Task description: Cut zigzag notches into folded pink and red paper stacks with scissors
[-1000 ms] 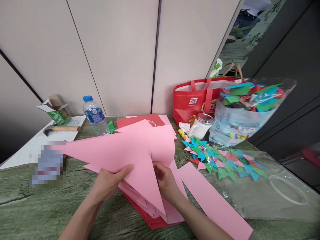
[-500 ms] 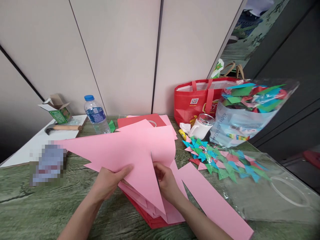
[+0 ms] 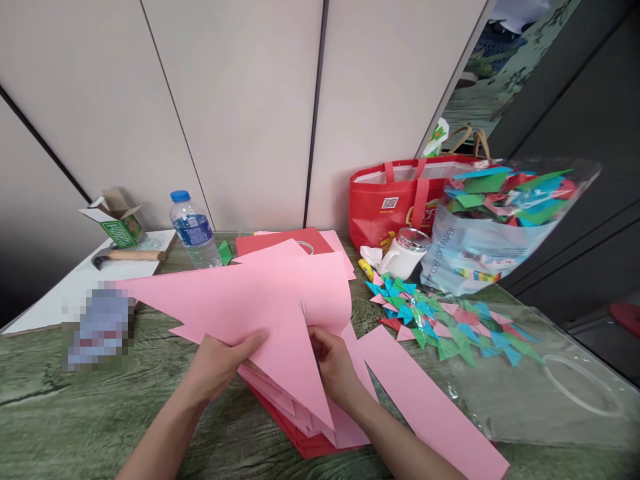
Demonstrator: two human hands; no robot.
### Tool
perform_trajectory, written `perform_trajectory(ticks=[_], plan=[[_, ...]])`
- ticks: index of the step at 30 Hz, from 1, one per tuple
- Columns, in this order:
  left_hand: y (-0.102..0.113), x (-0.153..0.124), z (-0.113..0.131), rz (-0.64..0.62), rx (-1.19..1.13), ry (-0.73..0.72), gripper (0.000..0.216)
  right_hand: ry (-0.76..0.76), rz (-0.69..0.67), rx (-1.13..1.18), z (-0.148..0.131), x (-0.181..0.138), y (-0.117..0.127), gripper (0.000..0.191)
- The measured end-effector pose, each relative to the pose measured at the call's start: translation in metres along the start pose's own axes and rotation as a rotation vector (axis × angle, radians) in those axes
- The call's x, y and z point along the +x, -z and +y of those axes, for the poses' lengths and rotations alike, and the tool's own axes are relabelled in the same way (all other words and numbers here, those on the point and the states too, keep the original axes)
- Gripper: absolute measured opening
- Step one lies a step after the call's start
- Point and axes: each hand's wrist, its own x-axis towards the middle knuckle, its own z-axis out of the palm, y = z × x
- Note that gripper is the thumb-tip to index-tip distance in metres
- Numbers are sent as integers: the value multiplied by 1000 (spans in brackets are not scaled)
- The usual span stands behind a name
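A large folded sheet of pink paper spreads in front of me, with a long point at the left and a curled-over part at the right. My left hand pinches its lower edge, thumb on top and fingers underneath. By the slit on the right side, my right hand has its fingers curled together under the paper's edge; what they hold, if anything, is hidden. Beneath lies a stack of pink sheets with red paper at the bottom. A pink strip rests at the right.
Behind stand a water bottle, a red bag, a white mug and a plastic bag of coloured pieces. Folded paper triangles lie right, by a clear bag. A wooden-handled tool lies left.
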Motion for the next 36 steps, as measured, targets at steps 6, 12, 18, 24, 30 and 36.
perform_trajectory(ticks=[6, 12, 18, 24, 30, 36], plan=[[0, 0, 1, -6, 8, 2, 50, -18, 9, -12, 0, 0, 0, 16], [1, 0, 0, -18, 2, 2, 54, -23, 22, 0, 1, -1, 0, 13], [0, -1, 2, -13, 19, 21, 52, -14, 34, -23, 3, -2, 0, 10], [7, 4, 7, -23, -81, -8, 47, -12, 33, -16, 6, 1, 4, 13], [13, 10, 9, -26, -178, 38, 41, -23, 28, -16, 1, 1, 4, 17], [12, 8, 5, 14, -49, 2, 50, -10, 19, -18, -2, 3, 3, 18]])
